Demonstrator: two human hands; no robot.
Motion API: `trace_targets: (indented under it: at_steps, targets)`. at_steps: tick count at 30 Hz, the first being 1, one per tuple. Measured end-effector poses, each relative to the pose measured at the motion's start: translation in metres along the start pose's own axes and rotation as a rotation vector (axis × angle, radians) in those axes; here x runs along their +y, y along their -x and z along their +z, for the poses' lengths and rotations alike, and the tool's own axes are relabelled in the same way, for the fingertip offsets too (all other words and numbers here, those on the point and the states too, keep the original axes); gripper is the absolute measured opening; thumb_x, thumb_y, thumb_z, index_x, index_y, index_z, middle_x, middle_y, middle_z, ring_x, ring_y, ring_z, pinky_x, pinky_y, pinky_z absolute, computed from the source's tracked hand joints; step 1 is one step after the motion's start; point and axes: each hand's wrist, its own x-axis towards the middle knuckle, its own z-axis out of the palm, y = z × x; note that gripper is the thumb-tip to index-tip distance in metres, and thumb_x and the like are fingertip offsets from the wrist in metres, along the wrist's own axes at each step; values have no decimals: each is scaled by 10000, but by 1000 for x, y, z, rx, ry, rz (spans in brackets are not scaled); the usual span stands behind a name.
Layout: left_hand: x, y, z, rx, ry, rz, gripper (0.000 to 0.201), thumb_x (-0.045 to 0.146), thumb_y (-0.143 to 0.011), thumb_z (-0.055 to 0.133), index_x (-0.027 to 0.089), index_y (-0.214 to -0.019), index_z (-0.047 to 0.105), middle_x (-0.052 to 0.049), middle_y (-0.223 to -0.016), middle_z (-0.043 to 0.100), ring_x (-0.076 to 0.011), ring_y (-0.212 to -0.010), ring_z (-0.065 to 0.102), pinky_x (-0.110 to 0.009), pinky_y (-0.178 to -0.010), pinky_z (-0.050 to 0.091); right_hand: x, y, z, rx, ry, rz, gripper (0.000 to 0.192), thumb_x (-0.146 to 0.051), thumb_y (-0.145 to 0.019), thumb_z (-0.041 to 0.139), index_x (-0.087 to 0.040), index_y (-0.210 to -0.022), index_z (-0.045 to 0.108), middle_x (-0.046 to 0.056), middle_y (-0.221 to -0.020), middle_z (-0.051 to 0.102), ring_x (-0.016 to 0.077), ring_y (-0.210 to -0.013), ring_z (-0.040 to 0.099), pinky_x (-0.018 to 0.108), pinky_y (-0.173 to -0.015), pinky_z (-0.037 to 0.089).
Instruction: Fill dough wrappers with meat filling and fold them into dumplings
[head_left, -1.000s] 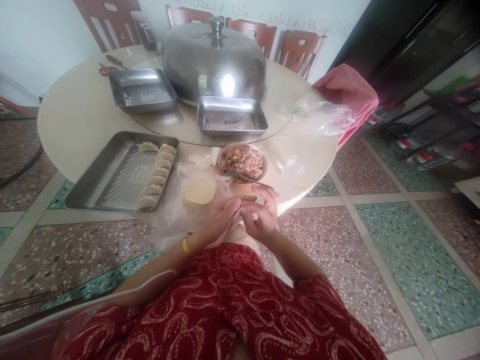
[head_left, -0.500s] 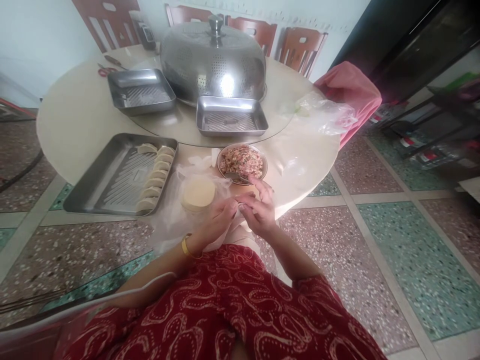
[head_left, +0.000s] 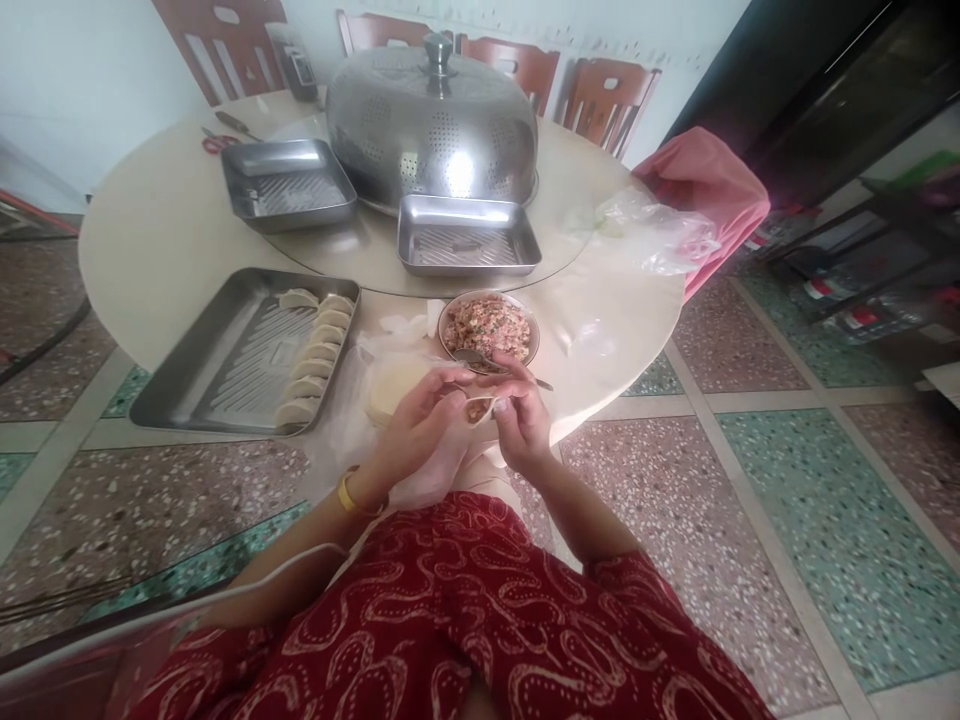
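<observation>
At far left, the metal tray [head_left: 251, 355] holds a row of dumplings [head_left: 309, 362] along its right side, with the stack of wrappers [head_left: 384, 392] just beside your left hand [head_left: 421, 415], partly hidden by it. Your left thumb and fingers pinch the left side of the filled wrapper [head_left: 478, 409], which sits between your hands, just short of the filling bowl [head_left: 535, 345], while your right hand [head_left: 523, 412] pinches its right edge.

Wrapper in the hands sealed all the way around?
No, the wrapper held between the left hand and right hand gapes open, with filling showing inside.
</observation>
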Motion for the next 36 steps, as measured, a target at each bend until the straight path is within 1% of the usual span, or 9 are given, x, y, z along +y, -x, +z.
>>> trace_targets:
  at_steps: [2, 6, 9, 12, 17, 26, 29, 32, 36]
  targets:
    - [1, 1, -2, 22, 0, -20, 278, 411, -888, 635, 201, -1070, 651, -59, -1103, 675, -175, -1016, 630, -295, -917, 503, -1, 0, 2, 2, 15, 40, 77, -255, -998, 460, -248, -991, 537, 61, -1005, 685, 214, -1142, 644, 426, -927, 576]
    - [-6, 3, -4, 52, -36, -47, 232, 372, -855, 681, 194, -1004, 675, -43, -1000, 694, -155, -926, 637, -269, -863, 498, -4, 2, 6, -30, 41, 124, 71, -246, -988, 483, -224, -979, 550, 86, -1116, 677, 191, -1023, 683, 372, -847, 598]
    - [-10, 4, -6, 94, -80, -41, 202, 362, -846, 679, 182, -937, 681, -32, -919, 692, -140, -849, 624, -254, -814, 489, -6, 2, 7, -39, 56, 130, 96, -233, -980, 502, -214, -1023, 585, 91, -1098, 689, 201, -1043, 682, 380, -867, 598]
    - [-13, 5, -8, 101, -123, -28, 214, 378, -848, 666, 182, -934, 672, -29, -911, 685, -141, -845, 623, -259, -808, 490, -7, 0, 6, -45, 107, 104, 141, -235, -979, 507, -216, -1063, 618, 97, -1132, 679, 202, -1087, 668, 389, -901, 594]
    - [-12, 4, -10, 124, -166, -45, 216, 396, -843, 666, 182, -860, 647, -11, -826, 656, -130, -769, 601, -252, -739, 479, -12, -3, 3, -79, 202, 35, 121, -212, -969, 517, -212, -998, 635, 107, -1176, 662, 206, -1122, 659, 391, -920, 588]
    - [-7, 7, -11, 101, -53, -7, 156, 341, -864, 654, 188, -853, 627, 5, -839, 632, -107, -800, 593, -231, -757, 485, -14, -8, 6, -62, 235, -91, 161, -155, -945, 563, -198, -1079, 643, 117, -1172, 657, 193, -1112, 662, 345, -919, 599]
    - [-5, 8, -13, 92, -86, 66, 143, 325, -879, 650, 205, -955, 638, 2, -900, 655, -103, -812, 603, -230, -767, 503, -16, -9, 4, -45, 231, -111, 181, -141, -939, 571, -209, -1090, 642, 104, -1166, 657, 186, -1082, 670, 342, -906, 606]
    - [1, 7, -17, 58, -258, 255, 183, 264, -891, 638, 222, -1069, 643, -17, -1014, 673, -101, -874, 612, -222, -793, 506, -19, -9, 2, -58, 241, -136, 195, -162, -946, 568, -229, -1117, 631, 98, -1186, 650, 195, -1062, 677, 362, -881, 618]
    - [13, 4, -21, -5, -446, 416, 104, 232, -906, 615, 198, -991, 665, -46, -1038, 669, -126, -994, 632, -252, -886, 507, -23, -7, -1, -77, 254, -172, 226, -171, -951, 561, -241, -1158, 616, 101, -1219, 636, 193, -996, 696, 364, -830, 631]
